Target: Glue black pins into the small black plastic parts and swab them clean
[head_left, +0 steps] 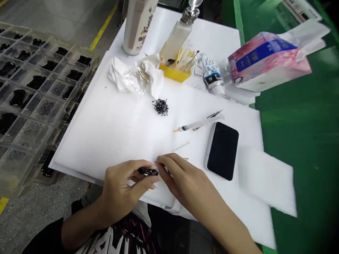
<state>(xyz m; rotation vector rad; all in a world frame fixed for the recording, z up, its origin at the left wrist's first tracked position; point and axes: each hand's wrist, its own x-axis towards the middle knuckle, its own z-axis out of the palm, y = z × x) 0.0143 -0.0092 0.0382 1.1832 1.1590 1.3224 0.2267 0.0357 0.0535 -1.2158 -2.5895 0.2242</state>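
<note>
Near the front edge of the white foam sheet point(106, 130), my left hand point(124, 187) pinches a small glossy black part point(148, 171) between thumb and fingers. Close by on its right, my right hand point(180, 174) has its thumb and fingertips pressed together at the part's end. A tiny dark tip shows at those fingertips, too small to name. Farther back on the foam lies a pile of short black pins or tube pieces point(161, 107). A syringe with a yellow tip point(189, 126) and tweezers point(215, 113) lie to the right of the pile.
A phone point(222, 151) lies on the right. Behind are crumpled tissues point(122, 76), a yellow box point(174, 73), a pump bottle point(178, 35), a tumbler point(137, 26), a squeezed tube point(213, 79) and a tissue pack point(270, 60). Compartment trays point(39, 91) with black parts stand left.
</note>
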